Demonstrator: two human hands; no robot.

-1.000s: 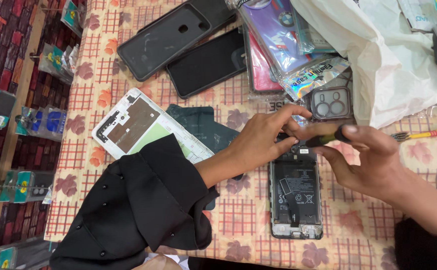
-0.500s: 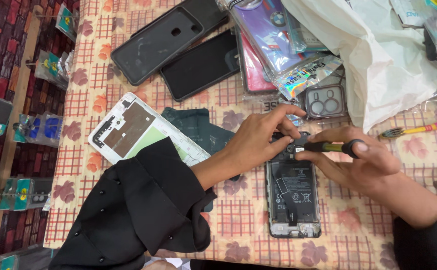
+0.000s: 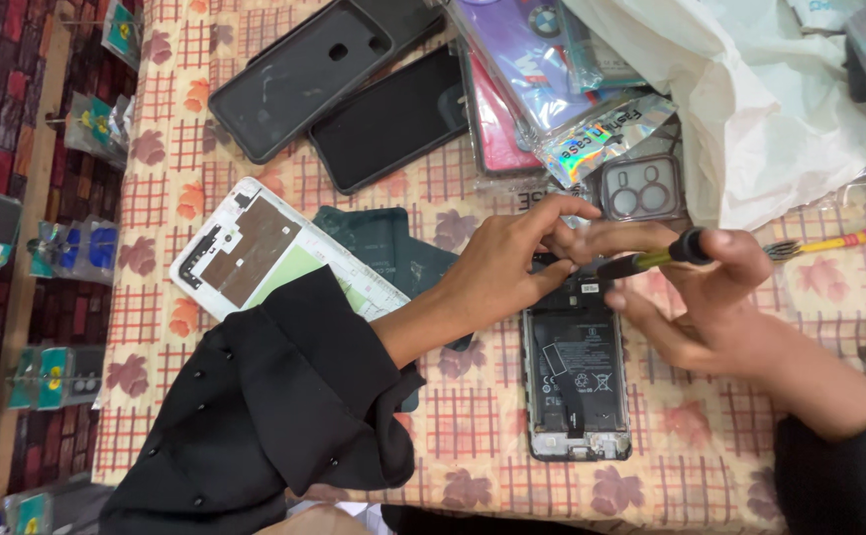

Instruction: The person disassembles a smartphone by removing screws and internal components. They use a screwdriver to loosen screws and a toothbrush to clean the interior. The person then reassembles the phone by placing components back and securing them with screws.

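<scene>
Mid-unscrewing: opened phone (image 3: 575, 376) at six o'clock on table (image 3: 453, 436); left hand (image 3: 502, 267) pinched at its top edge; right hand (image 3: 710, 297) gripped screwdriver (image 3: 651, 260). Next called for steady tip seating.

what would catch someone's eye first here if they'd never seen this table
An opened phone lies back up at the centre, its insides showing. The left hand pinches its top edge, while the right hand holds a screwdriver to it. Dark phone covers lie at the far edge of the checked tablecloth.
</scene>
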